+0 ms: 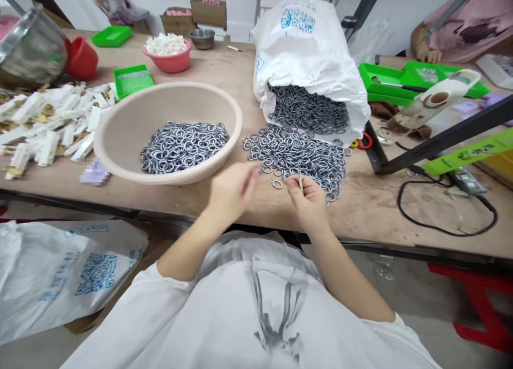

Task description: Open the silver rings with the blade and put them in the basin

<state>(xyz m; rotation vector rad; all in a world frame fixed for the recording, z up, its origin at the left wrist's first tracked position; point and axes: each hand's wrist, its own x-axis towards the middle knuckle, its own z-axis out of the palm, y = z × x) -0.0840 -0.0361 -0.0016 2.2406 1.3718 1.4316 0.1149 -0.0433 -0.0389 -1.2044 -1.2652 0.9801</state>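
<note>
Loose grey metal rings [300, 155] lie heaped on the table in front of me, below the mouth of a white woven sack [308, 53]. At the near edge of this heap, my right hand [310, 200] pinches a small thin pale piece [300, 184] standing upright between thumb and fingers; its kind is unclear. Slightly blurred, my left hand [234, 187] hovers between the heap and a large beige basin [106, 139], fingers curled together. Whatever they hold, if anything, I cannot make out. More rings [186, 147] fill the basin's bottom.
White plastic pieces [48, 123] are piled at the left. Behind the basin stand a green tray [133, 82] and a red bowl [168, 62] of white pieces. A black metal post [374, 147] and a cable [441, 232] are at the right. Another person's hand [428, 53] rests far right.
</note>
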